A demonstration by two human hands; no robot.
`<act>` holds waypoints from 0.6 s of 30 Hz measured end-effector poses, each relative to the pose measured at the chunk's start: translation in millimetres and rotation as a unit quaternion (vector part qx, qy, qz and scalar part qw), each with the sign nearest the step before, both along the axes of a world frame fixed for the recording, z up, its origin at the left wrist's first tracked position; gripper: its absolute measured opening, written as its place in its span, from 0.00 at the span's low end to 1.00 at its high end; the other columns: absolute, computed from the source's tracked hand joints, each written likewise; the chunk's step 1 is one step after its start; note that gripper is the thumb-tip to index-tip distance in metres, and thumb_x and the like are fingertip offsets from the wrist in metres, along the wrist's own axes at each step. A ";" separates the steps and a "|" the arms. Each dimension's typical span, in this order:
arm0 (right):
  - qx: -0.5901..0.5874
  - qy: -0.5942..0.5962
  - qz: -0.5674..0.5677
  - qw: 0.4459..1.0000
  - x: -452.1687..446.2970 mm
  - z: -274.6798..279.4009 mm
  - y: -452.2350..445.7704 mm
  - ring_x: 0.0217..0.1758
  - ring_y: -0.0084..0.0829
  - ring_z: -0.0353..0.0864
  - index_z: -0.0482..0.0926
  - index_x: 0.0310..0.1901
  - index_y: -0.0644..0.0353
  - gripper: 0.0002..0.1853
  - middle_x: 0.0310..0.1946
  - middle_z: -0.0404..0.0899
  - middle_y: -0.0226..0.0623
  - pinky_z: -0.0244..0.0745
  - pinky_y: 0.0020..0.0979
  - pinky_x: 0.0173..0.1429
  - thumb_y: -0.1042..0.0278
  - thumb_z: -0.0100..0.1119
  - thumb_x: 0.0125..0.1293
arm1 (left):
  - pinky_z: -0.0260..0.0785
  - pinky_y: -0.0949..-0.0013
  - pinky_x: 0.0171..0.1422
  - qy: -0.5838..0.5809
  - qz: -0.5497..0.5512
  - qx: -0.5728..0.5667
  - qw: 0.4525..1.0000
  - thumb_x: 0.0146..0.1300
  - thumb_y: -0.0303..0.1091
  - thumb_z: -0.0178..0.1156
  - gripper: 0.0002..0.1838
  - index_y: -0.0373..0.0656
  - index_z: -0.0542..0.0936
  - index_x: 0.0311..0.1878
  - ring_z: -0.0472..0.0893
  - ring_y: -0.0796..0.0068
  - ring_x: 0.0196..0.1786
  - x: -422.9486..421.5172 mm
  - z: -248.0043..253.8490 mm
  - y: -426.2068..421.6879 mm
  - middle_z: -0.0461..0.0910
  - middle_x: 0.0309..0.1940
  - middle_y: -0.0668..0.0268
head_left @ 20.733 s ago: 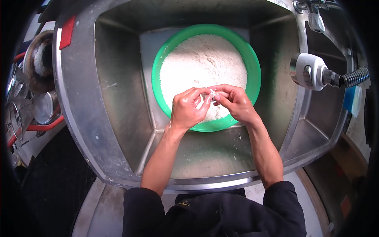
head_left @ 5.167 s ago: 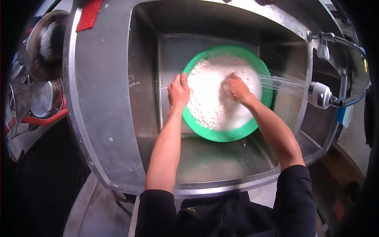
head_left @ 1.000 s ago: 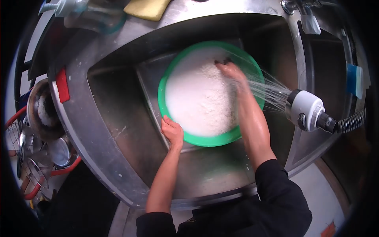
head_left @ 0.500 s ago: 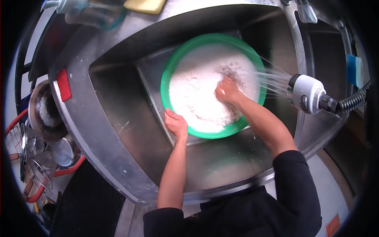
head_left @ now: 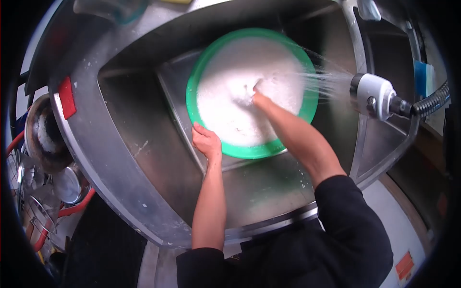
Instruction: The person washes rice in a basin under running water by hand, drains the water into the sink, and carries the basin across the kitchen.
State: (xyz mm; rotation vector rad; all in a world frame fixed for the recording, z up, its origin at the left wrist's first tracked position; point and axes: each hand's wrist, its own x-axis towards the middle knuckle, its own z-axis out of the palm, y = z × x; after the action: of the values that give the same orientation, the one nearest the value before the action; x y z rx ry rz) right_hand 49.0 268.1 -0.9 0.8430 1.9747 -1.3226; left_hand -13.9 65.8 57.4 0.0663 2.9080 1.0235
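Steadying the green basin [head_left: 253, 152], the left hand [head_left: 206, 140] grasps its rim at the near left side, with part of its fingers hidden against the outer wall. The right hand [head_left: 256, 95] dips into the cloudy white contents [head_left: 225, 105] near the middle of the basin, above and to the right of the left hand. Mostly sunk and blurred, its fingers do not show, so whether it is clenched or loose cannot be told. Around that right wrist the white liquid looks churned, with a lumpy patch between the two hands.

The basin sits inside a metal sink [head_left: 139, 144], whose floor and walls surround both hands. Right of the right hand, a white spray head [head_left: 374, 96] on a ribbed hose [head_left: 431, 100] sends fine streams of water [head_left: 329, 85] over the basin's rim toward the contents. Well to the left of the left hand, a red patch [head_left: 67, 98] lies on the sink's edge, and beyond it stand a dark round pan [head_left: 45, 134] and a shiny metal vessel [head_left: 67, 185]. Black sleeves [head_left: 353, 218] cover both upper arms, nearer the body than the hands.
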 end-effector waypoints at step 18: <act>0.130 0.007 0.294 0.947 -5.4 96.0 17.7 0.51 0.48 0.80 0.83 0.39 0.59 0.14 0.42 0.82 0.50 0.75 0.51 0.57 0.58 0.53 0.64 | 0.64 0.48 0.34 -0.015 0.002 0.008 1.000 0.74 0.39 0.43 0.21 0.31 0.74 0.30 0.74 0.38 0.29 -6.1 6.6 2.3 0.76 0.23 0.45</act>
State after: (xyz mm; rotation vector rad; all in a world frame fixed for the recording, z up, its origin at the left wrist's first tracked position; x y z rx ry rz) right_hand 43.6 285.8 95.1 0.3010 2.2033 -0.7346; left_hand -20.0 68.2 64.0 0.0454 2.8735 1.0401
